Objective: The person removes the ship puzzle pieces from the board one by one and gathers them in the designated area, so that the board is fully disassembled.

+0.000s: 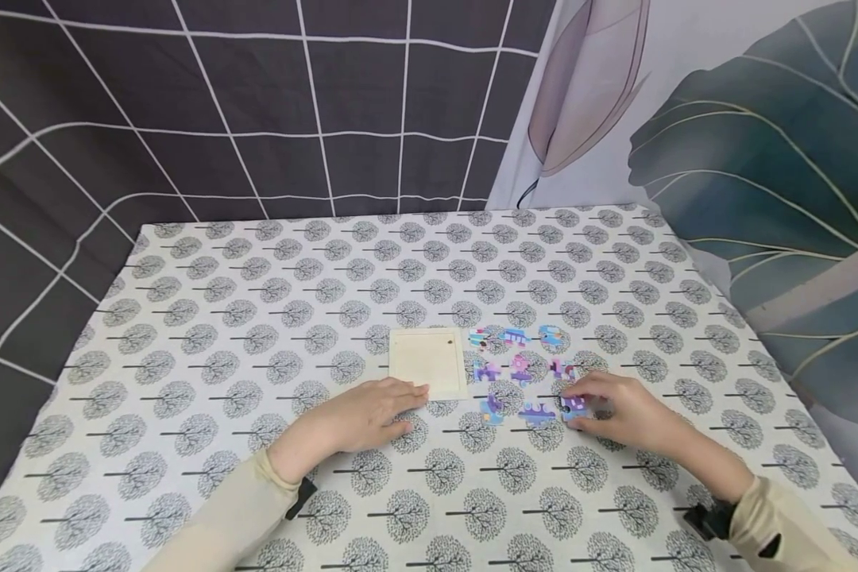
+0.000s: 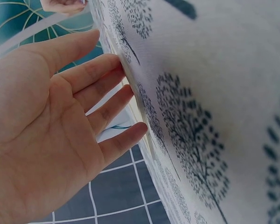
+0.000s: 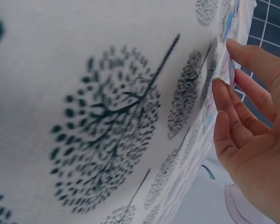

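Note:
Between the thumb and fingers of my right hand [image 1: 625, 411] is a purple-and-blue jigsaw piece [image 1: 573, 406]. The right wrist view shows that piece [image 3: 231, 70] edge-on, pinched at the fingertips of the right hand [image 3: 259, 121] and lifted off the cloth. My left hand [image 1: 365, 413] lies by the pale wooden puzzle tray [image 1: 427, 367], its fingertips on the lower left edge. In the left wrist view the left hand [image 2: 60, 116] has its fingers spread and loosely extended, with nothing in the palm. The tray holds no pieces; a small dark spot marks its upper right.
Several loose jigsaw pieces lie in rough rows right of the tray, among them a pink piece [image 1: 519, 366], a purple piece [image 1: 538, 413] and a blue piece [image 1: 550, 335]. A tree-print cloth [image 1: 257, 318] covers the table. A dark grid curtain [image 1: 257, 95] hangs behind.

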A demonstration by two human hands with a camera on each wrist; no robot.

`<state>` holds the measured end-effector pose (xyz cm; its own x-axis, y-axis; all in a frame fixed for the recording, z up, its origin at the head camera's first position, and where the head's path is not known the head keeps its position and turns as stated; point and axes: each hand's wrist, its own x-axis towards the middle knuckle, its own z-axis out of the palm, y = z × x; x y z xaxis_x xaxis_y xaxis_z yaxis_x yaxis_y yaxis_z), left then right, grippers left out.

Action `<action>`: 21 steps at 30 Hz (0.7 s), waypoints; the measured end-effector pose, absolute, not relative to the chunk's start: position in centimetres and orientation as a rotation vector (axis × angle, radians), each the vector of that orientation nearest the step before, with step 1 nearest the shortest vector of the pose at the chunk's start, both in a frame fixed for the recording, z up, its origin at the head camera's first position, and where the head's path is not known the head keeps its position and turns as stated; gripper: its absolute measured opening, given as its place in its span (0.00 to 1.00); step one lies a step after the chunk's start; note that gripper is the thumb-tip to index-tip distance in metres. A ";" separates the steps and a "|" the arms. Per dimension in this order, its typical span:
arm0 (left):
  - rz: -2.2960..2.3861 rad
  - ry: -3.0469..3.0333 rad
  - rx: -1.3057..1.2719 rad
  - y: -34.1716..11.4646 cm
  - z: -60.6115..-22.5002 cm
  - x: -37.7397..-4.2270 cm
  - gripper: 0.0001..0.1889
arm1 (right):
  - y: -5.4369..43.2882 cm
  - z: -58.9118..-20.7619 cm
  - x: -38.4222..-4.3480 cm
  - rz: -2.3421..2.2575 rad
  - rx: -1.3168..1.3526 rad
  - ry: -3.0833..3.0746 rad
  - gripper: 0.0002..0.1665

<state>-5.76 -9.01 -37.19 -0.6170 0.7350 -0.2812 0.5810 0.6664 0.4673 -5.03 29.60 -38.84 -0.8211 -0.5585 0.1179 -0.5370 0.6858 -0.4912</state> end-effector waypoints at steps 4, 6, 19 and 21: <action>0.463 2.436 1.031 -9.0 -37.1 -5.6 0.26 | 29.9 -39.0 -4.9 -0.775 -0.921 2.867 0.24; 0.463 2.438 1.041 -9.1 -37.0 -5.6 0.26 | 29.9 -38.9 -4.8 -0.765 -0.910 2.874 0.24; 0.446 2.458 1.039 -8.9 -37.1 -5.5 0.26 | 29.9 -38.9 -4.8 -0.665 -0.876 2.879 0.24; 0.441 2.462 1.055 -8.7 -37.0 -5.4 0.26 | 29.9 -38.7 -4.7 -0.629 -0.825 2.871 0.24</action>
